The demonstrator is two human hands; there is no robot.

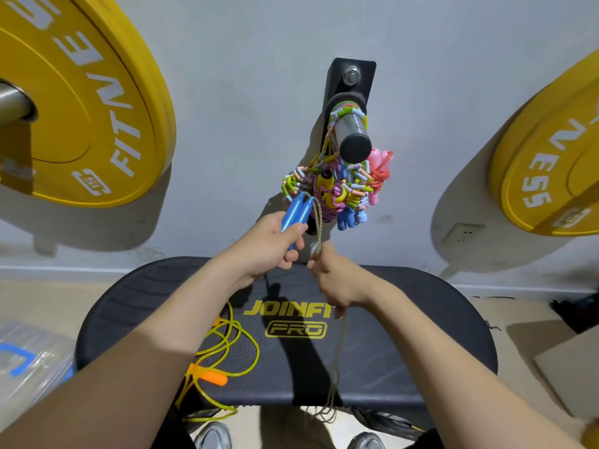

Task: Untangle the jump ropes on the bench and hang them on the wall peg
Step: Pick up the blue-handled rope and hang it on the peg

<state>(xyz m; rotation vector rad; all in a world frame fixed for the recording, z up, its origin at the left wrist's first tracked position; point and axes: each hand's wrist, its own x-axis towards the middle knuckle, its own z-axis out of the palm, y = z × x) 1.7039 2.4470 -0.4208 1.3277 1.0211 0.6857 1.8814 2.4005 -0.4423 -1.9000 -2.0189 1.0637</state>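
Note:
My left hand grips two blue handles of a jump rope, held up just below the wall peg. Its braided tan cord loops from the handles down into my right hand, which grips it; the rest of the cord hangs past the bench's front edge. Several colourful ropes hang bunched on the peg, among them a beaded one and a pink one. A yellow rope with orange handles lies loose on the left of the black bench.
Yellow weight plates hang on the wall at the left and right. A wall socket sits low on the right. A clear plastic box is on the floor at the left, cardboard at the right.

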